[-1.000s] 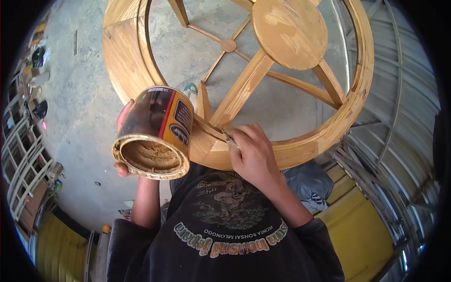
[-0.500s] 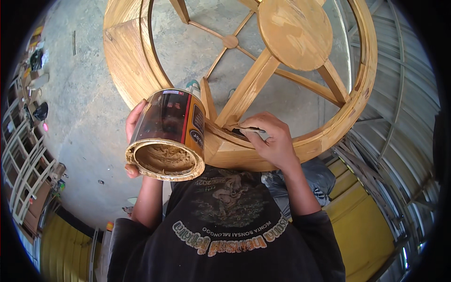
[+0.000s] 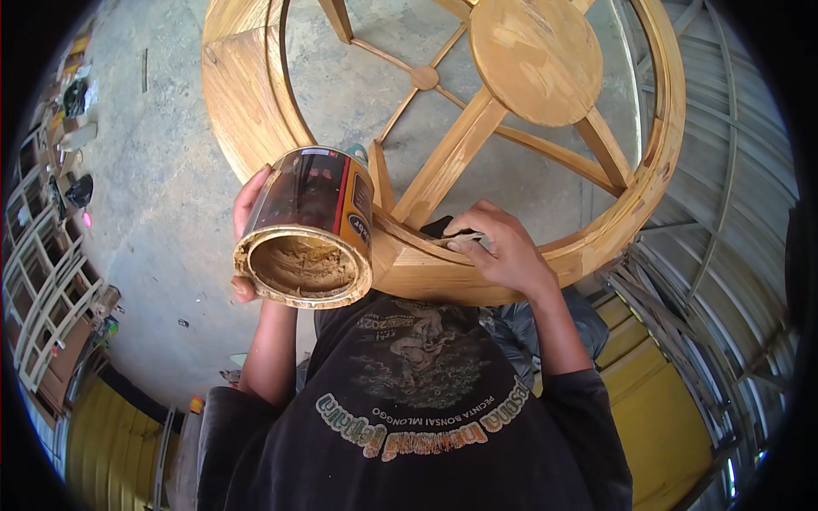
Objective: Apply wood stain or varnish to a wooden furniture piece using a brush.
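Can (image 3: 298,192) at centre-left, mouth tipped toward the person, putty (image 3: 305,268) inside; left hand (image 3: 248,204) wrapped round it. Right hand (image 3: 509,251) pinches a thin scraper (image 3: 461,238) by the round frame (image 3: 439,278), mid-frame. I'd keep blade low, pressure light and even. Floor (image 3: 162,187) left.

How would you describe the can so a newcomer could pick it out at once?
Find the large round wooden frame at the top. Over its lower-left rim, the left hand grips a tilted can. Unlike the tan frame, it is dark, glossy and red-striped, with brown paste inside its open end.
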`<state>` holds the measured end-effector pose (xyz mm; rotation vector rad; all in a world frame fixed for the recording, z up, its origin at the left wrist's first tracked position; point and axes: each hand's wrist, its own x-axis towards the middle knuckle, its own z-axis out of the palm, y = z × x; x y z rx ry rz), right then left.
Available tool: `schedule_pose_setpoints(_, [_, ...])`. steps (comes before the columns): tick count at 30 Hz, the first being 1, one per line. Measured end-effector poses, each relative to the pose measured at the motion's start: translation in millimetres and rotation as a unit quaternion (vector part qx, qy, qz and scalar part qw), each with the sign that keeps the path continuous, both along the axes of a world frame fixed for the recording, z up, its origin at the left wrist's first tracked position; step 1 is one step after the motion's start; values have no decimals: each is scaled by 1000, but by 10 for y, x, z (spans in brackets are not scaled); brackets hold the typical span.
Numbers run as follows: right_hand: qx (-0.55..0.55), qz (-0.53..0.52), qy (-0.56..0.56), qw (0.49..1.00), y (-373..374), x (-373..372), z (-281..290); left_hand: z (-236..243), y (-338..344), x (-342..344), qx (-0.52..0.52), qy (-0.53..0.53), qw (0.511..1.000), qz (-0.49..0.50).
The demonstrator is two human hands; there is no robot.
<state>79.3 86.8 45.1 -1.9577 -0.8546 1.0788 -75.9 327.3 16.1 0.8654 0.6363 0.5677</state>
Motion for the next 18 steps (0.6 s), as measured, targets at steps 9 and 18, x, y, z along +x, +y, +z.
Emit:
schedule_pose_setpoints(9, [115, 133, -384, 906, 15, -162, -134, 6, 14, 32, 15, 3, 1000, 5])
schedule_pose_setpoints(18, [58, 180, -367, 911, 120, -222, -192, -14, 43, 26, 16, -16, 1000, -9])
